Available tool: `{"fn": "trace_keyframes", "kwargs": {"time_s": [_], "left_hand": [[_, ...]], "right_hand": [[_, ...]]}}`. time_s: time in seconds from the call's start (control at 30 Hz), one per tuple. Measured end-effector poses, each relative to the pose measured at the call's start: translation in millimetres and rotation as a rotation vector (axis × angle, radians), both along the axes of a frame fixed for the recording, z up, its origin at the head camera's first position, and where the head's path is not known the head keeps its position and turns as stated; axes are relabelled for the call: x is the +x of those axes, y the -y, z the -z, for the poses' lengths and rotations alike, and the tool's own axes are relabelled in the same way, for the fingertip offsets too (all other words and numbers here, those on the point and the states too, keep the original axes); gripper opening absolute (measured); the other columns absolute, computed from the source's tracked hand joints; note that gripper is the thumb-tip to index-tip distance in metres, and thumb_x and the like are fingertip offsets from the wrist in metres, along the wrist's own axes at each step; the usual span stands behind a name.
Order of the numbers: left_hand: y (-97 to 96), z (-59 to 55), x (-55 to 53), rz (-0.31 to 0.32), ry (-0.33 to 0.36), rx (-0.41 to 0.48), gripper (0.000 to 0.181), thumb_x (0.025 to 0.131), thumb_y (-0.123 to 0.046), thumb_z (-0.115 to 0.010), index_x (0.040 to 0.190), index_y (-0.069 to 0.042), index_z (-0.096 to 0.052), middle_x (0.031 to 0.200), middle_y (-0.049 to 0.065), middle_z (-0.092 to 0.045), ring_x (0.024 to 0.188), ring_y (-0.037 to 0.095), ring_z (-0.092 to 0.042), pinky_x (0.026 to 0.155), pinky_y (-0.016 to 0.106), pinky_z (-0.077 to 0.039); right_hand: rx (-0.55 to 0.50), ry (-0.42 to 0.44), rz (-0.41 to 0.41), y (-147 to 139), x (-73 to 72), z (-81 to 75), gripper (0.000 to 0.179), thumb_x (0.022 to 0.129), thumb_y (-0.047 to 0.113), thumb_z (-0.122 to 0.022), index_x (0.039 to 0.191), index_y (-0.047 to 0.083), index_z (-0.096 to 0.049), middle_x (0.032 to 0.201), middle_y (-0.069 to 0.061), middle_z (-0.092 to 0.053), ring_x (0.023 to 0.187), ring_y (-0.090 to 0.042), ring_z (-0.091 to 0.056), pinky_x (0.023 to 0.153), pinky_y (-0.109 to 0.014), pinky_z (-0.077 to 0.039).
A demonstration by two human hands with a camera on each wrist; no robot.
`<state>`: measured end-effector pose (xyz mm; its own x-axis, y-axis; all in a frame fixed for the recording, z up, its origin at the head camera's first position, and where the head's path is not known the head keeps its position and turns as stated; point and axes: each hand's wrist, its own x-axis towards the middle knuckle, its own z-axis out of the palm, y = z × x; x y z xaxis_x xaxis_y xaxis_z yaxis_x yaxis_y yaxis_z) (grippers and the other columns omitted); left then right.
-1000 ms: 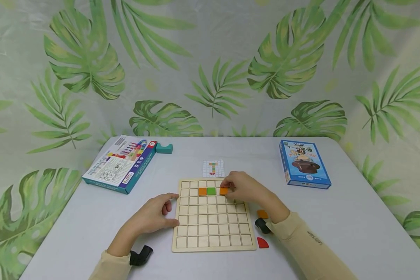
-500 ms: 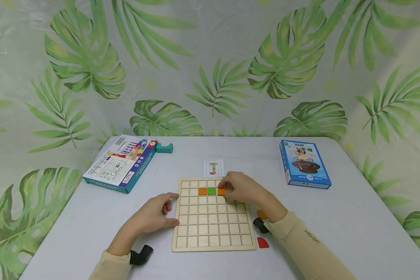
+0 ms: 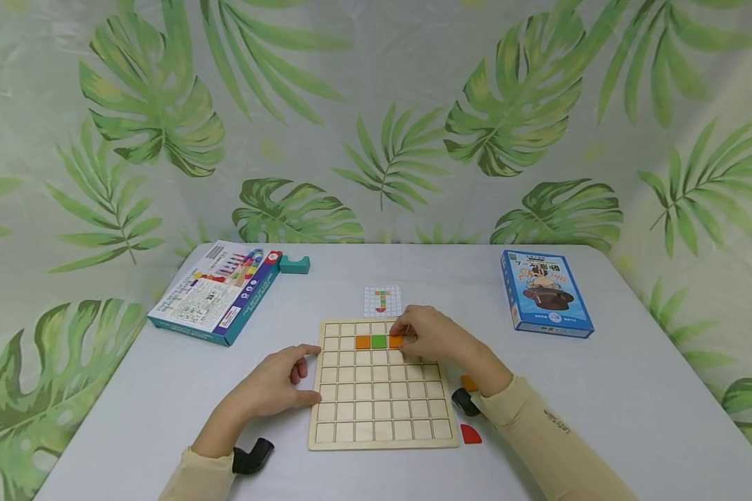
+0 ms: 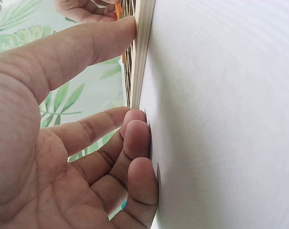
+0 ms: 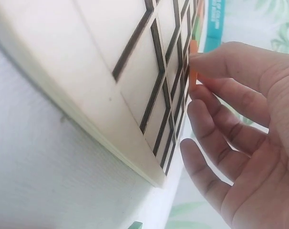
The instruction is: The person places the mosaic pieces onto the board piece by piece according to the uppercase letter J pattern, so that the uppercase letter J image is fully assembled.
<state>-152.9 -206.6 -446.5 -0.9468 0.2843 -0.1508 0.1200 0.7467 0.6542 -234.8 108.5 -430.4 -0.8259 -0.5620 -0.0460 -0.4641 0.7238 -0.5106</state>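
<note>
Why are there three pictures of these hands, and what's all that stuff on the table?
No robot here, just a person's two hands. A camera on their head took the wide picture; a camera on each wrist took the close-ups. The right hand pinches an orange tile at the wooden board, beside a green tile and a second orange tile. The left hand touches the board's edge. Around it on the white table lie a pattern card, a loose orange piece, a red piece, a white-and-teal box, a teal block and a blue box.
</note>
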Motion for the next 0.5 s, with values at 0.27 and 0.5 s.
{"fn": "trace_keyframes", "kwargs": {"time_s": [0.27, 0.5], "left_hand": [[0.1, 0.4, -0.3, 0.002, -0.001, 0.004, 0.078, 0.076, -0.018, -0.097, 0.145, -0.008, -0.062, 0.093, 0.001, -0.056, 0.084, 0.016, -0.05, 0.072, 0.029, -0.039], [0.2, 0.7, -0.6, 0.007, -0.005, 0.001, 0.077, 0.076, -0.018, -0.097, 0.145, -0.008, -0.062, 0.093, 0.001, -0.056, 0.083, 0.016, -0.05, 0.071, 0.028, -0.039]], "right_hand": [[-0.001, 0.016, 0.0, 2.0, -0.4, -1.3, 0.02, 0.091, 0.005, -0.079, 0.11, 0.008, -0.08, 0.105, -0.001, -0.07, 0.092, -0.015, -0.059, 0.09, -0.034, -0.054], [-0.003, 0.016, -0.001, 2.6, -1.4, 0.0, 0.018, 0.091, 0.006, -0.08, 0.11, 0.009, -0.08, 0.105, -0.001, -0.07, 0.092, -0.014, -0.06, 0.09, -0.035, -0.055]]}}
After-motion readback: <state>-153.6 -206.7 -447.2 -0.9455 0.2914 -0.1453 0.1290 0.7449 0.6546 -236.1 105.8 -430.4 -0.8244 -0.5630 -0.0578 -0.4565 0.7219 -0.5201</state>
